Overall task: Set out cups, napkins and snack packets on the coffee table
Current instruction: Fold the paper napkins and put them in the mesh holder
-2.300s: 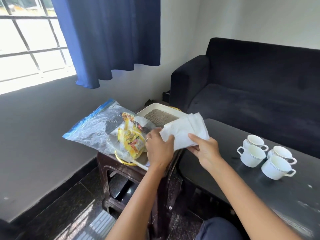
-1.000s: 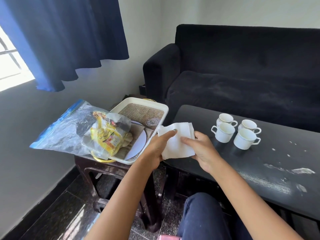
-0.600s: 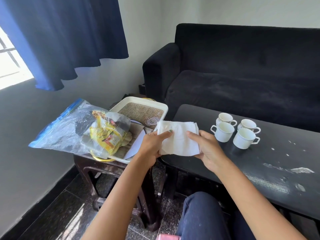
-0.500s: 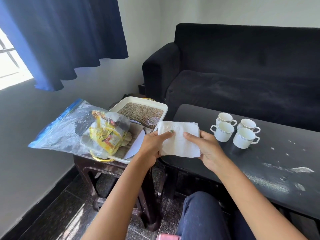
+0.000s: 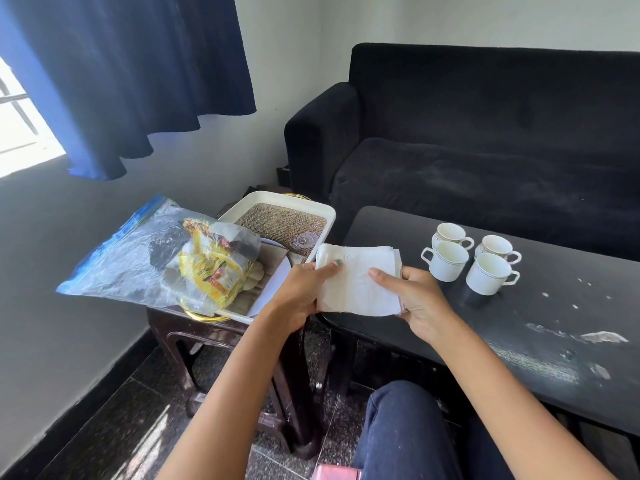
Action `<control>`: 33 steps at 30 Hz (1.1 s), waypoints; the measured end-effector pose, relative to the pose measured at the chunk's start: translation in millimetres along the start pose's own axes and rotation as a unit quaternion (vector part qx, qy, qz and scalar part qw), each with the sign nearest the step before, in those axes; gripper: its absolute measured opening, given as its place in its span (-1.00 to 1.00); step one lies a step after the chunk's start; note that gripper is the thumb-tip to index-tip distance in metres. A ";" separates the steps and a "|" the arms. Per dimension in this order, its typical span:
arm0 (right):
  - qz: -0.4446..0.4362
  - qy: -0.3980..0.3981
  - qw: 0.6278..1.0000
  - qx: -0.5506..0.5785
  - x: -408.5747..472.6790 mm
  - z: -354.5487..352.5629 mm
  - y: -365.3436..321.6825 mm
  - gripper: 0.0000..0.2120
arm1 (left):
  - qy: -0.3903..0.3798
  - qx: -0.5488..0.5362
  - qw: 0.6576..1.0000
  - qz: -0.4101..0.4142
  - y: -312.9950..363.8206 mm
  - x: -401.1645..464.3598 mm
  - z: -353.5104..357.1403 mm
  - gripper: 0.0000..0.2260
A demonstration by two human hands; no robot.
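Note:
I hold a stack of white napkins [image 5: 360,282] between both hands, above the near left corner of the black coffee table [image 5: 540,327]. My left hand [image 5: 301,292] pinches its left edge with the thumb on top. My right hand [image 5: 415,299] grips its right edge. Several white cups [image 5: 471,259] stand close together on the table to the right of the napkins. A clear zip bag with yellow snack packets [image 5: 207,271] lies over the near end of a white tray [image 5: 322,209] at the left.
The tray sits on a small dark side table [image 5: 194,334] against the grey wall and holds a woven mat and a white plate. A black sofa [image 5: 485,143] stands behind the coffee table. White scuffs mark the table's right part. My knee is below.
The napkin stack has come off the tray and over to the coffee table's corner. My hands have spread it flat and now hold it by opposite edges.

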State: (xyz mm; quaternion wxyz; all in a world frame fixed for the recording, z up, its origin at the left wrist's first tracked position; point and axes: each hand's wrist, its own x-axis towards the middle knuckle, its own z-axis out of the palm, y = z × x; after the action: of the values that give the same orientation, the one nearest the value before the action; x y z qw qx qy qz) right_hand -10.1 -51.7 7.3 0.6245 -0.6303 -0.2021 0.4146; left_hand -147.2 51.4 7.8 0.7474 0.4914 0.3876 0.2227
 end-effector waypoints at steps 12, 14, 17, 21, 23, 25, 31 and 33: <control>0.010 -0.138 0.988 -0.064 4.0 -15.0 -8.5 -0.77 | -0.024 0.138 0.990 0.026 -5.1 -0.5 -1.7 -0.90; 0.021 -0.161 0.980 -0.119 5.2 -17.3 -11.5 -0.77 | -0.050 0.184 0.982 0.012 -4.7 -2.5 -0.7 -0.91; 0.015 -0.136 0.975 -0.172 5.3 -15.1 -10.4 -0.80 | -0.062 0.166 0.984 -0.004 -3.5 -3.6 2.4 -0.79; 0.002 -0.029 0.999 -0.046 2.4 -9.8 -5.9 -0.89 | -0.008 0.020 0.999 -0.033 -1.9 -3.0 11.5 -0.71; 0.011 0.024 0.999 0.029 -0.5 -6.0 -2.9 -0.88 | 0.001 -0.071 0.995 -0.074 -1.7 -5.1 17.7 -0.80; 0.014 0.067 0.995 0.069 -3.9 -2.6 -0.6 -0.85 | -0.001 -0.102 0.990 -0.092 -5.4 -5.5 25.4 -0.86; -0.013 0.071 0.997 -0.016 -10.9 -3.1 0.7 -0.95 | 0.066 0.018 0.998 0.004 -21.2 -1.8 40.7 -0.90; -0.029 0.055 0.996 -0.070 -12.9 -3.0 0.6 -0.84 | 0.060 0.051 0.997 0.022 -24.2 -2.6 44.7 -0.86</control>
State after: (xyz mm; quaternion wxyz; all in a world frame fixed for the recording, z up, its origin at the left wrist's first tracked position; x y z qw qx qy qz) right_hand -15.3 -63.6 9.9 0.6009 -0.6881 -0.2137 0.3460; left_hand -114.2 14.3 -3.5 0.6914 0.5232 0.4318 0.2485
